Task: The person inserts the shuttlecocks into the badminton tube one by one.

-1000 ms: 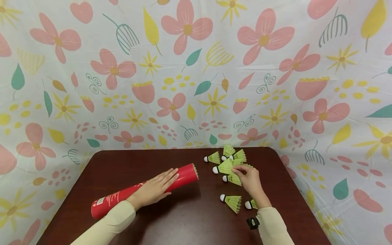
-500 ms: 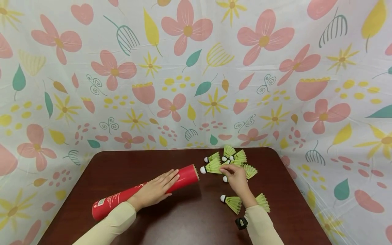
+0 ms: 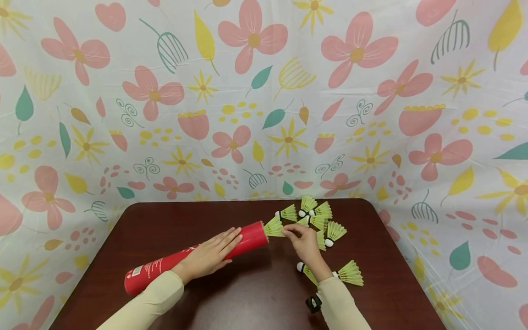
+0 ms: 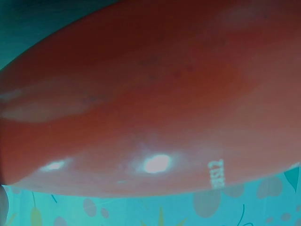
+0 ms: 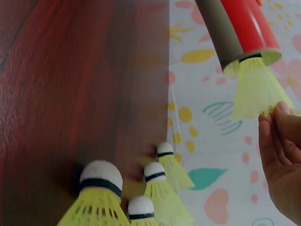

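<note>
A red cardboard shuttlecock tube [image 3: 173,263] lies slantwise on the table, its right end facing the shuttlecocks; the left wrist view shows its glossy red side [image 4: 155,117] close up. My left hand [image 3: 208,253] rests over the tube, fingers laid fairly straight along it and thumb on the near side. With thumb and fingertips my right hand [image 3: 303,242] pinches the skirt edge of a yellow shuttlecock [image 3: 273,227]. Its head is hidden inside the tube mouth, while the skirt [image 5: 258,89] sticks out. Parts of my left fingers beyond the tube are hidden.
Several yellow shuttlecocks with white heads, such as one shuttlecock [image 3: 336,232], cluster at the table's back right. Two more, including a shuttlecock [image 3: 350,274], lie near my right forearm. A flowered curtain [image 3: 264,114] hangs behind the dark brown table [image 3: 243,298].
My right hand has carried a shuttlecock leftward from the cluster, and its head has entered the tube mouth. The left hand and the tube have stayed nearly still.
</note>
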`<action>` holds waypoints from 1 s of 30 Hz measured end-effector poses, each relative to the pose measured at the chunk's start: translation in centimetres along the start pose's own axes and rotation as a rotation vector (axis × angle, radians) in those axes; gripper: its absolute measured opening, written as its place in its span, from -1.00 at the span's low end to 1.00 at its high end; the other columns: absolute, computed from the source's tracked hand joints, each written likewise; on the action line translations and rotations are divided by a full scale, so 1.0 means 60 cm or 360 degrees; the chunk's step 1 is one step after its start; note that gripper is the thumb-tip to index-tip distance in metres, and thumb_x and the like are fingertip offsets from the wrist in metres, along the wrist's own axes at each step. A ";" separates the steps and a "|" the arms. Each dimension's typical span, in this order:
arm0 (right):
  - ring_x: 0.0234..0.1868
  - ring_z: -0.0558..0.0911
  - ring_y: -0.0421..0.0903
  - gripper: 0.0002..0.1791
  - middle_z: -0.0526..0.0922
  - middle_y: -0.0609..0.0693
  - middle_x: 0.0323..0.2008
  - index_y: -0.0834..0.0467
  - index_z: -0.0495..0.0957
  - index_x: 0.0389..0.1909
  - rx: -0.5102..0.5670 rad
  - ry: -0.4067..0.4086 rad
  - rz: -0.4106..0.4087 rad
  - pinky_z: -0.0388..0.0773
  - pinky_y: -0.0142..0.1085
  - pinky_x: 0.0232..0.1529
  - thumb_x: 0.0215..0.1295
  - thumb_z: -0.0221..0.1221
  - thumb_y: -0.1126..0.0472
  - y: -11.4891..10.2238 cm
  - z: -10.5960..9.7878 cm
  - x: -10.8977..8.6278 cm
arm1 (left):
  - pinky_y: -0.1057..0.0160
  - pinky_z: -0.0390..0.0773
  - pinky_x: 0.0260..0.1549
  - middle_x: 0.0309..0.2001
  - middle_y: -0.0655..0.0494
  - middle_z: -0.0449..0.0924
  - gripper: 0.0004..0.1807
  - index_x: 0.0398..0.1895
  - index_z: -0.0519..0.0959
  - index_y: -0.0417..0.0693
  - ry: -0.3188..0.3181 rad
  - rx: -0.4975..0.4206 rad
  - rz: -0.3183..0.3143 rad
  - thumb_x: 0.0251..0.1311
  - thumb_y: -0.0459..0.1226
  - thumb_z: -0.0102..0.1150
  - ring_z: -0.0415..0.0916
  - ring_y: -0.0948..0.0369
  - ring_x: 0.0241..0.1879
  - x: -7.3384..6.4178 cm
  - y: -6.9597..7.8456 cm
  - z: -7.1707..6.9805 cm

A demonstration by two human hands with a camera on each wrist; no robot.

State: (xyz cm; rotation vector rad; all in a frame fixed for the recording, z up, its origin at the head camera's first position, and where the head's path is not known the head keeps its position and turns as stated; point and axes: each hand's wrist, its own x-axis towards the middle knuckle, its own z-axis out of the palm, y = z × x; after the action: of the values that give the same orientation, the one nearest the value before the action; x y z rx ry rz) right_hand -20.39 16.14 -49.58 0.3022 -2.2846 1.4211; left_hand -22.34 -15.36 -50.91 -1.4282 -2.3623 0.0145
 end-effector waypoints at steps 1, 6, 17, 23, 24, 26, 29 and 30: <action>-0.41 0.65 -0.17 -0.93 0.73 0.00 -0.40 0.17 0.72 -0.36 0.0011 0.0000 -0.0012 0.57 -0.37 -0.42 0.11 0.33 0.34 -0.001 0.003 0.000 | 0.12 0.26 0.30 0.51 -0.05 -0.06 0.09 0.52 -0.03 -0.11 -0.0001 -0.0001 -0.0002 0.01 -0.07 0.43 0.00 0.03 0.45 0.001 0.000 -0.001; -0.44 0.64 -0.18 -0.92 0.73 0.00 -0.43 0.21 0.71 -0.37 0.0051 -0.0008 -0.0097 0.55 -0.39 -0.45 0.08 0.34 0.37 0.001 0.016 -0.001 | 0.12 0.28 0.29 0.52 -0.04 -0.08 0.10 0.52 -0.03 -0.11 -0.0001 -0.0021 0.0004 0.01 -0.07 0.43 0.01 0.02 0.45 0.003 0.001 0.000; -0.42 0.62 -0.26 -0.94 0.71 -0.07 -0.44 0.16 0.72 -0.38 0.0035 -0.0035 -0.0194 0.55 -0.40 -0.45 0.10 0.34 0.33 0.006 0.034 -0.005 | 0.12 0.26 0.30 0.51 -0.05 -0.08 0.09 0.51 -0.01 -0.13 0.0016 0.0001 0.0011 -0.01 -0.07 0.44 0.02 0.00 0.44 0.003 0.002 0.004; -0.36 0.66 -0.13 -0.93 0.71 -0.08 -0.44 0.17 0.75 -0.40 -0.0096 -0.0018 -0.0131 0.63 -0.26 -0.27 0.06 0.36 0.35 -0.001 0.038 -0.006 | 0.12 0.25 0.31 0.51 -0.05 -0.07 0.07 0.52 -0.01 -0.12 -0.0013 0.0001 -0.0009 0.02 -0.07 0.42 0.01 0.01 0.45 0.002 0.004 0.000; -0.36 0.66 -0.12 -0.93 0.71 -0.07 -0.44 0.18 0.75 -0.40 -0.0120 -0.0017 -0.0138 0.63 -0.22 -0.19 0.06 0.37 0.35 -0.002 0.039 -0.007 | 0.12 0.25 0.31 0.51 -0.04 -0.07 0.07 0.52 -0.02 -0.11 -0.0021 0.0002 -0.0013 0.03 -0.07 0.41 0.01 0.02 0.45 0.001 0.005 -0.001; -0.36 0.68 -0.09 -0.93 0.72 -0.04 -0.45 0.19 0.74 -0.40 -0.0138 -0.0024 -0.0139 0.62 -0.15 -0.11 0.05 0.37 0.36 -0.003 0.041 -0.007 | 0.12 0.24 0.31 0.51 -0.04 -0.07 0.07 0.52 -0.02 -0.11 -0.0027 -0.0004 -0.0018 0.03 -0.07 0.41 0.01 0.02 0.45 0.001 0.005 -0.003; -0.37 0.69 -0.10 -0.93 0.72 -0.04 -0.44 0.19 0.74 -0.40 -0.0152 -0.0036 -0.0142 0.63 -0.17 -0.15 0.04 0.38 0.35 -0.002 0.045 -0.009 | 0.13 0.24 0.31 0.52 -0.04 -0.09 0.08 0.52 -0.04 -0.10 -0.0043 -0.0005 -0.0026 0.03 -0.06 0.41 0.00 0.03 0.45 0.001 0.006 -0.004; -0.38 0.68 -0.11 -0.92 0.72 -0.05 -0.44 0.18 0.74 -0.40 -0.0154 -0.0042 -0.0142 0.64 -0.20 -0.23 0.04 0.38 0.35 -0.002 0.046 -0.010 | 0.13 0.24 0.32 0.52 -0.03 -0.09 0.08 0.53 -0.05 -0.10 -0.0050 -0.0005 -0.0028 0.04 -0.06 0.40 -0.01 0.03 0.45 0.002 0.006 -0.004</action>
State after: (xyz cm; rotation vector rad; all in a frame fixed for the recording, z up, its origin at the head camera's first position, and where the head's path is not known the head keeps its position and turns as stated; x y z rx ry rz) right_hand -20.50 13.61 -50.85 0.3899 -2.3223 1.2657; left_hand -22.02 -15.14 -50.74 -1.4189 -2.4008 0.0284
